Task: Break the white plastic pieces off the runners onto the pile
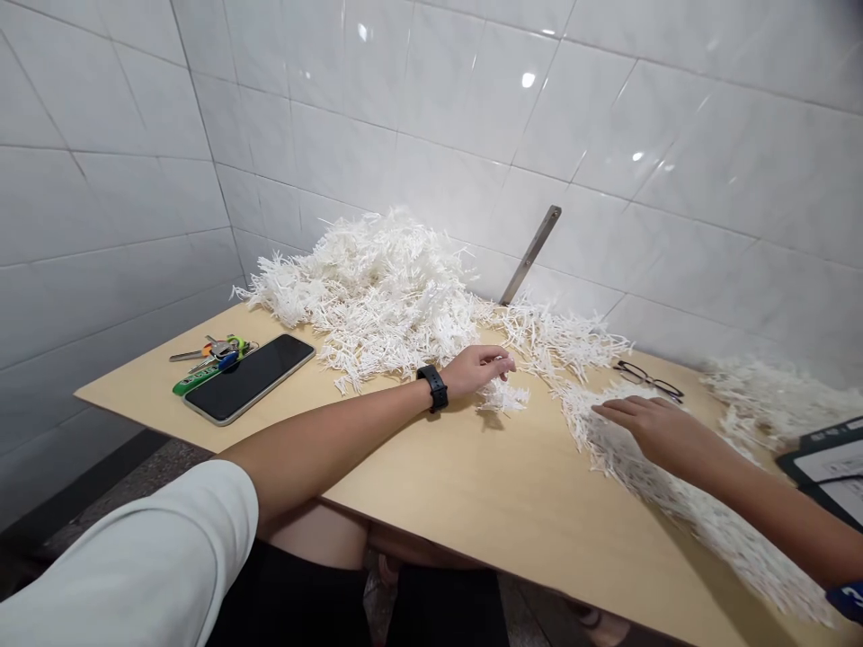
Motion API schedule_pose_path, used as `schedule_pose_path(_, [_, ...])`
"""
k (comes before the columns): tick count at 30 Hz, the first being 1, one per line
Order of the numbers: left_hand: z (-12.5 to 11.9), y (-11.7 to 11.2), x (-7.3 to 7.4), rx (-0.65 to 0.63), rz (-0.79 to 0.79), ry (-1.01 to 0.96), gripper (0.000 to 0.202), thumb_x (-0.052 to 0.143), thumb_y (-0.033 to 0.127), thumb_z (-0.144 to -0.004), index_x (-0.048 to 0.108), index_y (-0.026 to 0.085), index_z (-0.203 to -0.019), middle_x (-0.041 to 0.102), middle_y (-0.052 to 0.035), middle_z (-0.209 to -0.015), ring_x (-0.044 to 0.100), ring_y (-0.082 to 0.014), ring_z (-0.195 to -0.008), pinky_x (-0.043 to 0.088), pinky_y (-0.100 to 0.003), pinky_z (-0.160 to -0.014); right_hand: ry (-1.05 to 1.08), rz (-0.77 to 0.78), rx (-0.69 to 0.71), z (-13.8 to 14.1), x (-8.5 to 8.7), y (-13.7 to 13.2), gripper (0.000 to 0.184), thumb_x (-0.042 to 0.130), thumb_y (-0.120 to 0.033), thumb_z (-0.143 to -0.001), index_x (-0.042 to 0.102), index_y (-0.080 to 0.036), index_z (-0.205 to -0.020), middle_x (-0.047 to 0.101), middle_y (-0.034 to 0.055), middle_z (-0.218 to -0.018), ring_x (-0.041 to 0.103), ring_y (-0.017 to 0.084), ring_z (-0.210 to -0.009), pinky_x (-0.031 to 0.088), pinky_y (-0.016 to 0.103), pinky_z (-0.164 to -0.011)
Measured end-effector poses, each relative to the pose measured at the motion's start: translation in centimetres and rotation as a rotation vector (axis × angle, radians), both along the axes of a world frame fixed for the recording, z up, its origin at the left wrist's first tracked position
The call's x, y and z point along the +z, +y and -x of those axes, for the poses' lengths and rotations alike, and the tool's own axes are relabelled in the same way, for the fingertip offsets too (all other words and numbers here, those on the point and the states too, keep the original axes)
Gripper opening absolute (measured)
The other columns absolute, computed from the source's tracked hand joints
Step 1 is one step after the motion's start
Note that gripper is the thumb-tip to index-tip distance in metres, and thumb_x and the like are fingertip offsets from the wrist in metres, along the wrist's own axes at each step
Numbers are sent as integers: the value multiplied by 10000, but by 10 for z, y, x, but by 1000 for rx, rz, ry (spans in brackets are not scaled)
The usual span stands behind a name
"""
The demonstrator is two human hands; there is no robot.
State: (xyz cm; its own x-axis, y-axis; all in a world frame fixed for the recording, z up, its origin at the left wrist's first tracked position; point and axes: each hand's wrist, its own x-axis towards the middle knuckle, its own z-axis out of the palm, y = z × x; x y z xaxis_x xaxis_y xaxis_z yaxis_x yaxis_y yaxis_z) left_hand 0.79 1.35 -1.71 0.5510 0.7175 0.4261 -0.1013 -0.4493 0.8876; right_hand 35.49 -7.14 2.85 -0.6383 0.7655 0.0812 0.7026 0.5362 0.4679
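My left hand (477, 370), with a black watch (432, 388) on its wrist, is over the table's middle, its fingers curled and pinched on a bit of white. Just below lies a small clump of thin white sticks (504, 396); whether it touches my fingers I cannot tell. The large heap of thin white sticks (391, 296) rises behind that hand. My right hand (651, 427) is palm down with straight fingers, over the near end of a long band of white sticks (674, 490). I see nothing held in it, but the palm is hidden.
A phone (249, 377) and keys (219, 350) lie on the left of the wooden table (472, 503). Glasses (648, 381) rest beyond my right hand. A metal bar (531, 256) stands against the tiled wall. More sticks (782, 400) and a dark-edged board (829, 458) are at right.
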Motion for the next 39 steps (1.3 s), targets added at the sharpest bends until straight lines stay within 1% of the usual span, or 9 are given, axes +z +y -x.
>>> schedule_pose_path(2, [-1,-2,0,64,-113,66,325,467,413,-952,643,161,-846,667,-56,-864,605,-176,-846,464,-329,-852,-28,-85,52,-9,-2,-1,722,351,73,-783,574,-244,-1392,739,67,-1177,698,266,-1010,526,426,-834])
schedule_pose_path(4, [-2,-3,-2,130,-297,168,334,441,398,-971,672,174,-884,697,-74,-982,608,-200,-966,453,-355,-945,-34,-157,117,-3,-1,-1,825,361,73,-809,315,-277,-1555,699,54,-1268,671,268,-1091,492,455,-928])
schedule_pose_path(6, [-5,-4,-7,166,-456,270,318,430,359,-981,690,176,-965,688,-94,-1137,585,-217,-1104,420,-374,-1036,-35,-205,188,15,0,1,895,370,73,-827,87,-279,-1600,627,63,-1375,617,275,-1203,440,483,-1018])
schedule_pose_path(8, [-9,-5,-13,198,-537,367,327,418,340,-986,685,173,-1072,629,-113,-1296,539,-234,-1224,386,-400,-1096,-30,-220,258,39,-2,7,914,383,70,-838,3,-261,-1600,543,79,-1461,542,280,-1303,399,487,-1075])
schedule_pose_path(14, [-15,-6,-23,245,-602,569,466,445,389,-964,502,159,-1366,471,-144,-1488,393,-259,-1402,299,-453,-1181,23,-189,528,101,-18,47,785,416,-6,-923,63,-187,-1600,447,120,-1529,411,282,-1413,388,481,-1115])
schedule_pose_path(19, [-17,0,-23,240,-563,681,596,441,499,-943,447,119,-1402,515,-175,-1435,442,-289,-1363,339,-452,-1145,-60,-174,631,106,-15,81,723,442,-46,-949,145,-184,-1593,420,134,-1545,388,303,-1424,396,493,-1112])
schedule_pose_path(26, [-25,4,-22,123,-606,825,722,458,568,-910,367,141,-1484,386,-155,-1554,338,-309,-1438,270,-463,-1171,-43,-233,468,85,16,101,802,436,31,-875,161,-212,-1588,313,97,-1605,306,298,-1464,366,511,-1137])
schedule_pose_path(32, [-30,16,-4,3,-710,895,714,419,602,-915,395,174,-1485,484,-146,-1491,440,-295,-1375,340,-449,-1116,-30,-257,301,94,41,108,786,442,59,-820,249,-135,-1557,277,143,-1614,245,323,-1483,372,526,-1143])
schedule_pose_path(39, [-27,27,5,16,-906,922,668,400,560,-936,393,183,-1489,470,-113,-1508,471,-273,-1346,353,-399,-1107,-8,-332,213,108,42,115,851,369,120,-763,219,-137,-1561,273,152,-1615,222,337,-1488,600,460,-877])
